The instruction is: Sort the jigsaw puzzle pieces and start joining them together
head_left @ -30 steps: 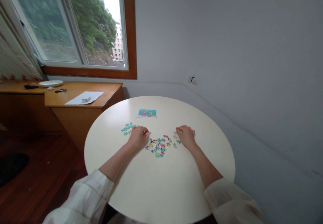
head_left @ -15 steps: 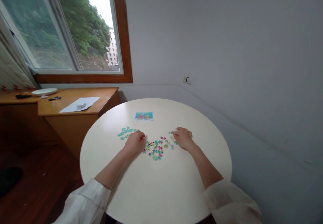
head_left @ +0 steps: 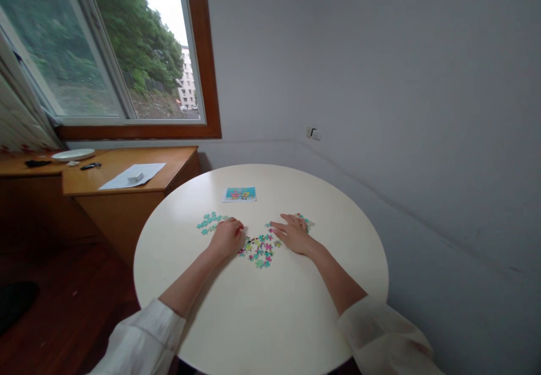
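Observation:
A pile of mixed-colour jigsaw puzzle pieces [head_left: 261, 250] lies in the middle of the round white table [head_left: 262, 313]. My left hand [head_left: 228, 235] rests between this pile and a looser group of teal puzzle pieces [head_left: 208, 223], fingers curled and closed; what they hold, if anything, is hidden. On the pile's right side, my right hand [head_left: 295, 233] lies palm down with its fingers spread, touching or just over some pieces. More puzzle pieces [head_left: 310, 224] show beyond its knuckles. Farther back lies a small picture card [head_left: 239, 194] with cartoon figures on blue.
A wooden desk [head_left: 122, 200] stands left of the table, bearing a white sheet of paper [head_left: 143, 173] with a small white box [head_left: 136, 177] and a white plate [head_left: 73, 154]. Walls rise behind and to the right, with a socket [head_left: 313, 133]. A window is at upper left.
My right hand has moved left toward the pile and spread its fingers, uncovering pieces to its right. My left hand has stayed nearly still.

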Demonstrator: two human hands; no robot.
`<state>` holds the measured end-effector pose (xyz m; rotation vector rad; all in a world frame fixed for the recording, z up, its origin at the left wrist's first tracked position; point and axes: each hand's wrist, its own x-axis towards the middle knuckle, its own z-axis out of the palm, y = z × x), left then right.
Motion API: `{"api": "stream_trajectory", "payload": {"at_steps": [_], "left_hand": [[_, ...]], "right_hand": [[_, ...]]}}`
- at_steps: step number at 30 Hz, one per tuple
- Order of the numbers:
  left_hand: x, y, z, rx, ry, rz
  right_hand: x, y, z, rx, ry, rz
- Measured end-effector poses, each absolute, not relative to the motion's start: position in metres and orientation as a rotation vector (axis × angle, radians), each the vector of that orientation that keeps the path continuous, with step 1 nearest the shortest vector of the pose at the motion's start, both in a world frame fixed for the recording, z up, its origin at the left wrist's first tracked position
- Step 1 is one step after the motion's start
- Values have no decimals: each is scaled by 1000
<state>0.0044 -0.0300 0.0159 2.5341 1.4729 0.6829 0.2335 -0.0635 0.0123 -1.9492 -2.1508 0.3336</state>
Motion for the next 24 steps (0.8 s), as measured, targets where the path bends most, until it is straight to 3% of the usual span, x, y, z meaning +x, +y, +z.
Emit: {"api": "stream_trajectory", "payload": {"at_steps": [5, 13, 24], "left_hand": [[7, -30, 13, 2538, 1375, 726], [20, -38, 13, 2608, 1027, 629], [28, -50, 20, 2687, 944, 440]], "right_hand": [[232, -63, 14, -1770, -2146, 243], [276, -52, 21, -2083, -1607, 77], [284, -48, 12, -2144, -1644, 111]]}}
